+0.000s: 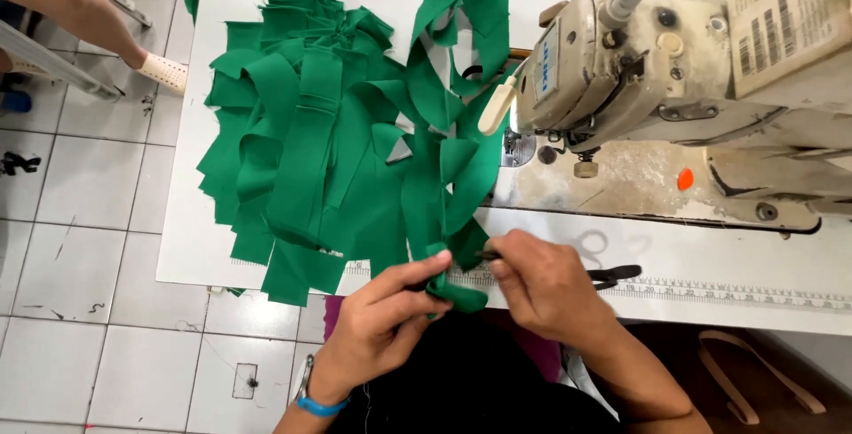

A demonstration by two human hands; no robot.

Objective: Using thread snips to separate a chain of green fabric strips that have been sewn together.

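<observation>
Dozens of flat green woven fabric strips (pixel 306 145) lie heaped on the white desk (pixel 191 221), left of the worn cream industrial sewing machine (pixel 621 70); some lie flat, others twist and loop. One strip trails off that heap toward the desk's near edge, still left of the machine, where its folded end (pixel 448 290) sits between both hands. The left hand (pixel 386 323), with a blue band at the wrist, has its grip clamped on that folded end, thumb over fingers. The right hand (pixel 541 288), nearer the machine, closes its grip on a small dark slim tool (pixel 490 255) pointed at the strip; I cannot tell what kind.

As a judgement, the tool's tip works very close to the left thumb, so a slip could nick skin or cut cloth. The loose, smooth strips overhang the desk edge, and a tug on the held one could drag neighbours to the tiled floor (pixel 80 248). Black-handled snips (pixel 617 272) lie below the machine.
</observation>
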